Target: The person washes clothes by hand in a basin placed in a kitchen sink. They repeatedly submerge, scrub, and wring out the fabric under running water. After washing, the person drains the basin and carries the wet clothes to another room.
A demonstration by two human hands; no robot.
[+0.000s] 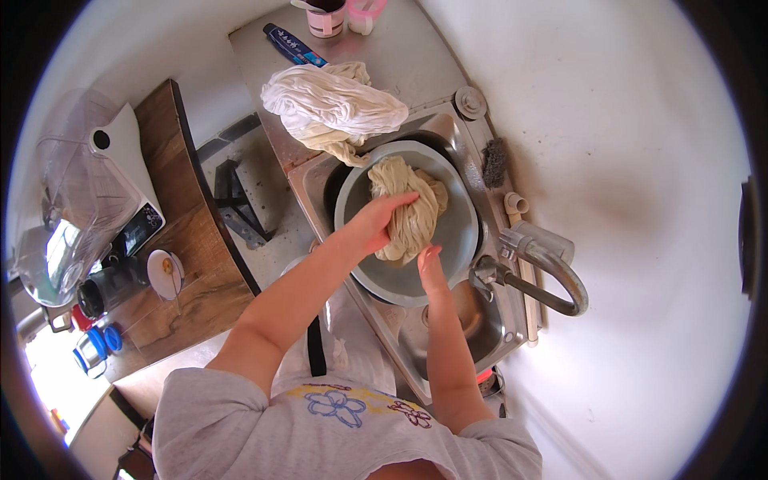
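A bunched, wet-looking beige cloth (408, 228) is held over a round grey basin (460, 260) standing in the sink. My left hand (384, 221) is closed round the left side of the cloth, with the thumb across its top. At the cloth's lower right end is my right hand (430, 262); its fingers are mostly hidden, so I cannot tell whether they grip. Just beyond the basin, a heap of white and beige cloth (332, 104) lies on the counter, one end hanging to the basin's rim.
A metal faucet (552, 300) reaches over the second sink bowl (472, 324). Behind the sink are a dark scrubber (494, 162) and a drain plug (470, 102). A blue tube (294, 46) and pink cups (326, 20) stand farther back. A wooden table (196, 276) is at left.
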